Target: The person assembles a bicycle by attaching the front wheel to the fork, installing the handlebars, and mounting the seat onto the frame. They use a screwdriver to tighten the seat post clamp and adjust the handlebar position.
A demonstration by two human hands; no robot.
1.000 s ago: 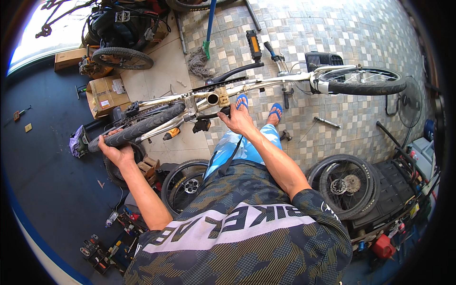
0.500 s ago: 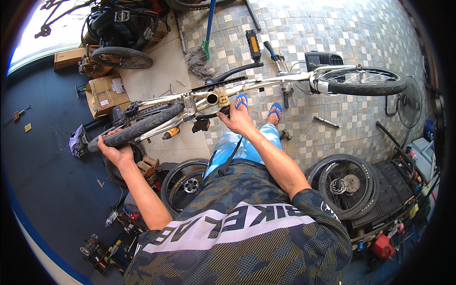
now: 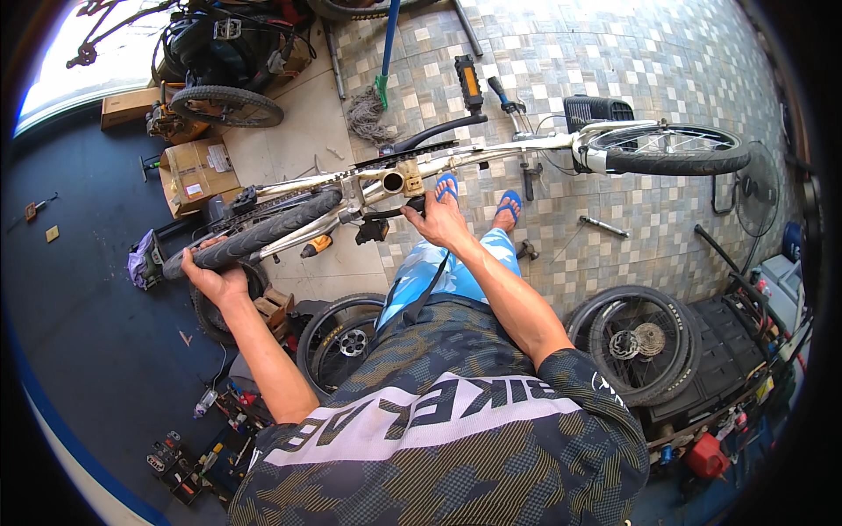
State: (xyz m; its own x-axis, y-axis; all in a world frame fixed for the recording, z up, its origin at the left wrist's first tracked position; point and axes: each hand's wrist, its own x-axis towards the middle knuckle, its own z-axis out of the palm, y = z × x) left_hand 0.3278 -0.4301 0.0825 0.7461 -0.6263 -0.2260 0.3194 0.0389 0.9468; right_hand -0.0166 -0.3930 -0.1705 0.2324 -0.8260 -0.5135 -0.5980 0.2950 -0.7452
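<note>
A white bicycle stretches across the view upside down, wheels uppermost, handlebar near the floor. My left hand grips the black rear tyre at its left end, thumb on the near side and fingertips showing over the far side. Close to the bottom bracket, my right hand is closed on the near black crank arm; its palm side is hidden. A dark pedal hangs from that crank. On the far side, the other pedal carries an orange reflector. The front wheel points right.
Loose wheels lie nearby at right and beside my left leg. A cardboard box, a mop and another bicycle's wheel are at far left. A hammer, a fan and a toolbox stand or lie around.
</note>
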